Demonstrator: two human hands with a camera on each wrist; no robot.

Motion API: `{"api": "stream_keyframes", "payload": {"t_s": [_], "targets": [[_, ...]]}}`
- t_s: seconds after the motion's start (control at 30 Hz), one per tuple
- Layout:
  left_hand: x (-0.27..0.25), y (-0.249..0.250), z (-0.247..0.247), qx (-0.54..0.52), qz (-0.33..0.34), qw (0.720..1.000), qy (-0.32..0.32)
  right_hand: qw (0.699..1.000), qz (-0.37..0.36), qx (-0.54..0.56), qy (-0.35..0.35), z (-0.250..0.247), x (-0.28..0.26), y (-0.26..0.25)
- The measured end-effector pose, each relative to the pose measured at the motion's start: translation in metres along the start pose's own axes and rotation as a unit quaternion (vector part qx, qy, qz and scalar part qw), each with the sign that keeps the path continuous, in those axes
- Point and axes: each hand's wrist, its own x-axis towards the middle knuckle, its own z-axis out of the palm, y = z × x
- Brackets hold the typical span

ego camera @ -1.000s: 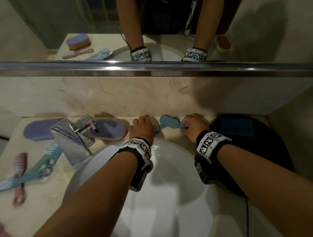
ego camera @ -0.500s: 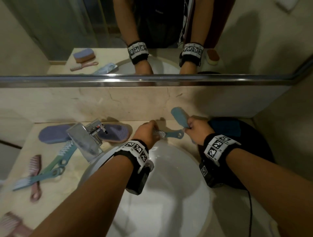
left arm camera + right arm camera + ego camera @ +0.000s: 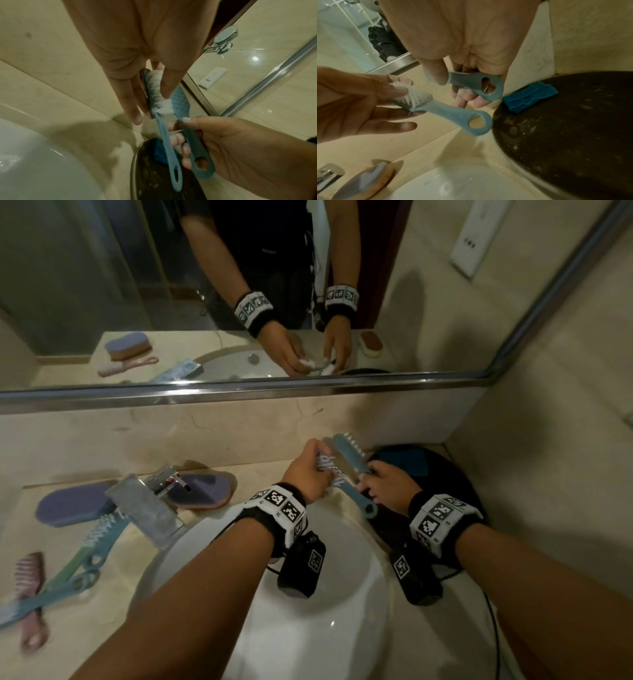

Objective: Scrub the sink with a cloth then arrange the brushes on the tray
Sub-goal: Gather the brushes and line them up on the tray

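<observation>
Behind the white sink point(image 3: 308, 611), my left hand point(image 3: 308, 474) pinches a light blue brush point(image 3: 359, 501) by its white bristle head, with the looped handle point(image 3: 169, 151) pointing towards the tray. My right hand point(image 3: 383, 487) grips the handle point(image 3: 471, 82) of a darker blue brush point(image 3: 349, 453), whose head stands up by the wall. Both brushes are off the counter, side by side. The dark round tray point(image 3: 455, 474) lies just right of the hands, with a folded blue cloth point(image 3: 529, 94) on its far part.
A chrome faucet point(image 3: 147, 508) stands left of the sink. Two purple scrub brushes point(image 3: 205, 491) and several long-handled brushes point(image 3: 68, 577) lie on the left counter. The mirror's metal edge point(image 3: 239, 392) and the wall are close behind the hands.
Both hands have lifted their brushes off the back counter. The right hand's brush has swung from lying flat to head-up, and the left hand's brush now hangs by its bristle end.
</observation>
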Motion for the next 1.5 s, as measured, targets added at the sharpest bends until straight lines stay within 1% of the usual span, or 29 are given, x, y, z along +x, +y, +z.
{"api": "stream_keyframes", "payload": {"t_s": [0.07, 0.17, 0.37, 0.4, 0.53, 0.63, 0.7, 0.77, 0.87, 0.93, 1.03, 1.17, 1.3, 1.43, 1.5], "targets": [[0.002, 0.004, 0.009, -0.021, -0.01, 1.0, 0.001, 1.0, 0.01, 0.003, 0.007, -0.007, -0.003, 0.008], [0.01, 0.009, 0.025, -0.017, -0.018, 1.0, 0.003, 0.999, 0.017, 0.006, 0.03, -0.021, -0.003, 0.019], [0.025, 0.015, 0.068, -0.022, -0.057, 0.998, 0.011, 0.99, 0.065, -0.097, 0.084, -0.055, 0.022, 0.057], [0.028, 0.015, 0.075, -0.023, -0.067, 0.997, 0.012, 0.988, 0.081, -0.096, 0.089, -0.06, 0.026, 0.065], [0.046, 0.009, 0.099, -0.016, -0.111, 0.994, 0.015, 0.983, 0.125, -0.104, 0.083, -0.071, 0.04, 0.093], [0.057, 0.002, 0.114, -0.012, -0.129, 0.991, 0.025, 0.979, 0.152, -0.122, 0.058, -0.073, 0.047, 0.103], [0.066, -0.006, 0.121, 0.005, -0.123, 0.992, 0.031, 0.981, 0.149, -0.118, 0.041, -0.071, 0.053, 0.108], [0.074, -0.014, 0.125, 0.029, -0.113, 0.993, 0.032, 0.985, 0.136, -0.102, 0.039, -0.066, 0.058, 0.112], [0.08, -0.02, 0.127, 0.051, -0.101, 0.993, 0.037, 0.993, 0.113, -0.025, 0.035, -0.058, 0.064, 0.115], [0.083, -0.021, 0.128, 0.048, -0.101, 0.993, 0.042, 0.991, 0.13, 0.02, 0.023, -0.053, 0.068, 0.114], [0.087, -0.023, 0.13, 0.054, -0.097, 0.992, 0.055, 0.987, 0.15, 0.053, 0.015, -0.048, 0.074, 0.112], [0.091, -0.022, 0.128, 0.083, -0.105, 0.989, 0.07, 0.989, 0.138, 0.043, 0.011, -0.044, 0.078, 0.114], [0.095, -0.022, 0.125, 0.149, -0.098, 0.982, 0.066, 0.993, 0.112, 0.039, 0.007, -0.044, 0.079, 0.116], [0.096, -0.022, 0.124, 0.134, -0.09, 0.985, 0.057, 0.994, 0.1, 0.032, 0.005, -0.039, 0.081, 0.115], [0.098, -0.022, 0.124, 0.142, -0.091, 0.984, 0.048, 0.996, 0.091, 0.015, 0.004, -0.036, 0.082, 0.114]]}}
